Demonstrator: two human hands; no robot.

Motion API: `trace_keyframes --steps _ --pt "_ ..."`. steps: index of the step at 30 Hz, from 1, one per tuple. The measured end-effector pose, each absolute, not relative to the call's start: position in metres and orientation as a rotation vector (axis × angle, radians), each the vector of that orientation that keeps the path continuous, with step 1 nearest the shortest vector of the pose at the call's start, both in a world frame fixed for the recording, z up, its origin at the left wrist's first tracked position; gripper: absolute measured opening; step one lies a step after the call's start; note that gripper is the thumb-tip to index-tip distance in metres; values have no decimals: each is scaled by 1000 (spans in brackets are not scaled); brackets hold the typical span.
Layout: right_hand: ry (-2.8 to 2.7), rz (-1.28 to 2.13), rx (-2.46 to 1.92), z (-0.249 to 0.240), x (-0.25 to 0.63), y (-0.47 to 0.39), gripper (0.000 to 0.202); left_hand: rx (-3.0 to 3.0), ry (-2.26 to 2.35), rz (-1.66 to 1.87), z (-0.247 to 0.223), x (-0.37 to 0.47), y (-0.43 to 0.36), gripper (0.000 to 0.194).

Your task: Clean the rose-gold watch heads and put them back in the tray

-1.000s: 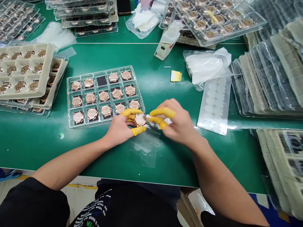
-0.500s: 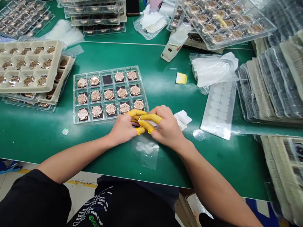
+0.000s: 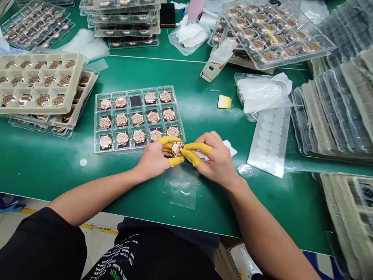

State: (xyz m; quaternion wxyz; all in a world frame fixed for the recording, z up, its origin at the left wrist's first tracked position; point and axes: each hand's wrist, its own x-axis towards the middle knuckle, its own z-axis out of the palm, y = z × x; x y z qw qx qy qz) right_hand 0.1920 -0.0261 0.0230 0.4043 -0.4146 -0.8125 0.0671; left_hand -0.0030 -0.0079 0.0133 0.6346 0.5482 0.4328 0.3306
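Right hand (image 3: 218,160) shifted rightward, baring watch case (image 3: 176,149); left hand (image 3: 152,160) grips case; right seemingly pinches white cloth (image 3: 231,147).

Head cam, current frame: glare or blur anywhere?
Head view: glare on the green table and the clear film; head view: lower-right tray stack looks soft near the frame edge; head view: watch case in left hand, markings too small to read.

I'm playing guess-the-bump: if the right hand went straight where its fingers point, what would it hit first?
Probably the watch case in the left hand. The right hand has its yellow-covered fingertips at the case's edge, maybe already touching; depth is unclear.
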Motion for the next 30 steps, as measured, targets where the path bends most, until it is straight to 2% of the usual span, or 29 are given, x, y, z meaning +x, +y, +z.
trace_keyframes --steps 2,7,11,16,21,25,30 --pt "-2082 213 -969 22 192 -25 10 1288 961 736 13 -3 -8 54" --pt "-1997 162 -1087 21 197 -22 6 1294 1001 751 13 -4 -9 53" --pt "-2074 272 -916 20 197 -21 9 1310 985 726 13 -4 -9 53" --pt "-1993 206 -1068 20 192 -22 8 1277 987 735 13 -4 -8 54" --pt "-2054 269 -945 20 193 -24 8 1298 975 704 13 -4 -8 55" --pt "-1947 193 -1118 19 196 -24 5 1283 1011 718 14 -4 -8 55" --pt "-1980 224 -1006 18 193 -21 7 1289 1005 692 16 -4 -7 55"
